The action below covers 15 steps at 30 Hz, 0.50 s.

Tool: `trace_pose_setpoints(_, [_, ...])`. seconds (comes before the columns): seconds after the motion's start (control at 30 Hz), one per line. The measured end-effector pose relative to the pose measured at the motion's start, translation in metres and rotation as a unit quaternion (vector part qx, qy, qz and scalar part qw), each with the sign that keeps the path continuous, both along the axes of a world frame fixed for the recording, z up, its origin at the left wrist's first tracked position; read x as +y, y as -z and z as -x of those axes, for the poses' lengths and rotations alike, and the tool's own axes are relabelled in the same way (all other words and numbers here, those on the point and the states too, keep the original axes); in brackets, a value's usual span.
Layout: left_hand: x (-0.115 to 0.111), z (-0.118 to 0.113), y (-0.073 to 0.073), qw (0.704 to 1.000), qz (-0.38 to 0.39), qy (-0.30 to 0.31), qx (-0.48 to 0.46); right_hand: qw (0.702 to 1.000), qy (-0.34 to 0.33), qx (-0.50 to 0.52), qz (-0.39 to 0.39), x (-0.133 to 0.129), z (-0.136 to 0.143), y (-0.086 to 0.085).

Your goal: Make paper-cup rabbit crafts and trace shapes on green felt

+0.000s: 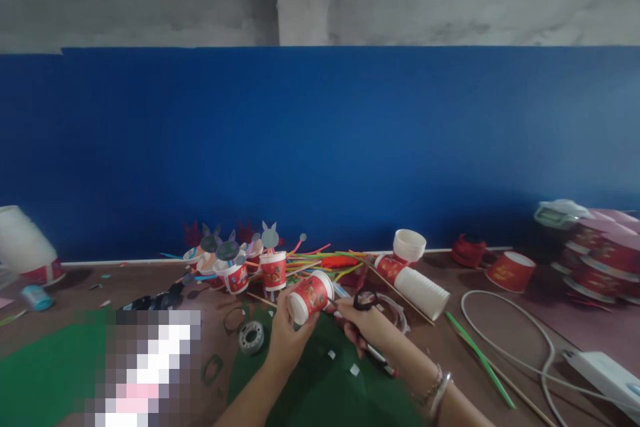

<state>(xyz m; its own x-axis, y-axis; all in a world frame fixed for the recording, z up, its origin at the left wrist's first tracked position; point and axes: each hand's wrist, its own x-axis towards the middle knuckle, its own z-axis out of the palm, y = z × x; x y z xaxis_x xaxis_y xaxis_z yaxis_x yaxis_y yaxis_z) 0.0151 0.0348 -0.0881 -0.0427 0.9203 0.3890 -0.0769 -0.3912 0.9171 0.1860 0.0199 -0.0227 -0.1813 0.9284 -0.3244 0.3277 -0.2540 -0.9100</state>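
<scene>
A red printed paper cup (311,295) lies tilted in my left hand (287,327), whose fingers wrap round it. Its white rim faces right, toward my right hand (363,323). That hand is closed on a pair of scissors (367,299); the black handle loops show above the fingers, and the dark tip reaches the cup's rim. Whether the blade touches the cup I cannot tell. Below my right hand is a white pen-like stick (383,360) with a red end. Under both hands lies a dark green sheet (320,393) with small white scraps.
Decorated cups (275,271) with animal cutouts stand at the back left. Behind my hands lie several coloured pipe cleaners (345,260). A fallen cup stack (420,290) lies to the right, near a white cable (500,297) and a power strip (607,377). A tape roll (251,337) is at left.
</scene>
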Motion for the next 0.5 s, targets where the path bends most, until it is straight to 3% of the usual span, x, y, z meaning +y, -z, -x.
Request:
trace_pose_setpoints(0.07, [0.000, -0.001, 0.000, 1.000, 0.005, -0.007, 0.000, 0.985, 0.004, -0.124, -0.118, -0.004, 0.001, -0.001])
trace_pose_setpoints(0.17, [-0.003, -0.001, -0.004, 1.000, 0.012, -0.015, 0.001, 0.916, -0.040, -0.257, -0.306, -0.014, -0.002, -0.006])
trace_pose_setpoints(0.27, [-0.004, 0.000, -0.007, 1.000, 0.019, -0.020, 0.013, 0.874, -0.100, -0.344, -0.328, -0.020, -0.003, -0.009])
trace_pose_setpoints(0.33, [-0.003, 0.000, -0.007, 0.999, 0.024, -0.027, 0.005, 0.888, -0.084, -0.321, -0.318, -0.020, -0.002, -0.010])
trace_pose_setpoints(0.37, [-0.002, 0.000, -0.006, 0.999, 0.028, -0.033, -0.004, 0.910, -0.065, -0.285, -0.295, -0.019, 0.000, -0.009])
trace_pose_setpoints(0.43, [0.001, 0.001, -0.003, 0.998, 0.040, -0.042, -0.024, 0.964, -0.030, -0.186, -0.186, -0.015, 0.003, -0.007])
trace_pose_setpoints(0.5, [0.004, 0.001, -0.002, 0.997, 0.054, -0.031, -0.045, 0.997, -0.018, -0.059, -0.044, -0.010, 0.004, -0.005])
